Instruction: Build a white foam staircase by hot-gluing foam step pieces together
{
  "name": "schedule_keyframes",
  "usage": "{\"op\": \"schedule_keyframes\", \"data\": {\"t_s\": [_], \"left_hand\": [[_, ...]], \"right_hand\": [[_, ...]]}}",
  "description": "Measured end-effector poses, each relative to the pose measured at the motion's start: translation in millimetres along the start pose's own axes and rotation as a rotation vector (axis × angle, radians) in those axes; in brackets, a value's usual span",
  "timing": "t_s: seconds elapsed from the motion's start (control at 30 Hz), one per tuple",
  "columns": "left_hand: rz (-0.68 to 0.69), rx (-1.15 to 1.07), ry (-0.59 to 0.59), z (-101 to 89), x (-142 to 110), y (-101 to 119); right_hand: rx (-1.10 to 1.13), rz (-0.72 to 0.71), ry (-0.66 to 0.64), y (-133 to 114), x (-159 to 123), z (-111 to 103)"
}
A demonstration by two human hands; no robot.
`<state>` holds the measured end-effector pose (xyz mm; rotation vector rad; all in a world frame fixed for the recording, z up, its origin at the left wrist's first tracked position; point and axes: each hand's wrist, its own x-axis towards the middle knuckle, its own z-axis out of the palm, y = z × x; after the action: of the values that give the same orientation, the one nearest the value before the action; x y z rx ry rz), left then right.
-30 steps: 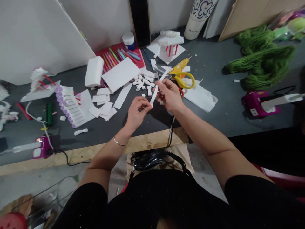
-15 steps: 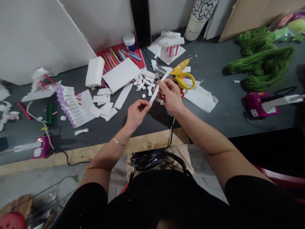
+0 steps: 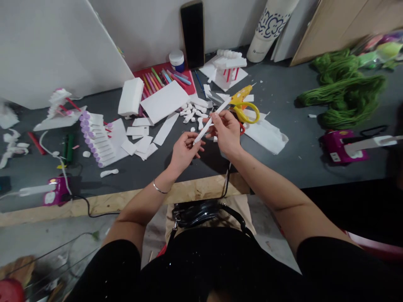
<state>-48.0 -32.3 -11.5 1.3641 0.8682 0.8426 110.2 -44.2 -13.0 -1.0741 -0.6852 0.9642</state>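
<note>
A narrow white strip (image 3: 203,130), of paper or thin foam, slants between my two hands above the desk. My right hand (image 3: 227,131) pinches it near the upper part, between thumb and fingers. At the lower end, my left hand (image 3: 185,152) has it between thumb and fingers, the other fingers loosely spread. Just beyond the right hand lie yellow-handled scissors (image 3: 247,113) and a yellow glue-gun-like tool with white dots (image 3: 242,95). Small white twisted pieces (image 3: 191,112) are heaped past the left hand. Cut white rectangles (image 3: 143,144) lie to its left.
Purple-dotted white steps (image 3: 100,144) stand at left, and a small white model on red posts (image 3: 231,67) at the back. A phone (image 3: 192,35) and a patterned bottle (image 3: 267,33) lean behind. Green yarn (image 3: 343,92) and a purple power adapter (image 3: 343,147) occupy the right.
My left hand has shifted its hold on the strip's lower end, its fingers now more spread. The right hand keeps its pinch. The view has tilted slightly, so the desk appears lower.
</note>
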Motion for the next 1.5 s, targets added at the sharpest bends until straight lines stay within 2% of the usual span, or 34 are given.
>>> {"op": "schedule_keyframes", "data": {"t_s": [0.3, 0.47, 0.63, 0.87, 1.07, 1.23, 1.5], "left_hand": [[0.116, -0.017, 0.168, -6.5, 2, -10], [0.155, -0.021, 0.215, -7.3, -1, -9], [0.157, 0.022, 0.216, -4.5, -2, -6], [0.160, 0.013, 0.240, -9.4, 2, -10], [0.202, -0.012, 0.255, -7.5, -1, -10], [0.271, -0.013, 0.214, -3.9, -8, -4], [0.164, -0.025, 0.119, -4.1, -11, 4]], "right_hand": [[-0.009, 0.044, 0.005, 3, 4, -1], [0.024, 0.145, 0.026, 1, 3, 4], [0.067, 0.234, 0.042, -4, 2, 9], [0.084, 0.196, -0.010, -1, 2, 7], [0.157, 0.235, 0.034, -1, 3, 9], [0.201, 0.290, 0.037, -6, 4, 8], [0.184, 0.255, 0.027, -8, 7, 4]]}}
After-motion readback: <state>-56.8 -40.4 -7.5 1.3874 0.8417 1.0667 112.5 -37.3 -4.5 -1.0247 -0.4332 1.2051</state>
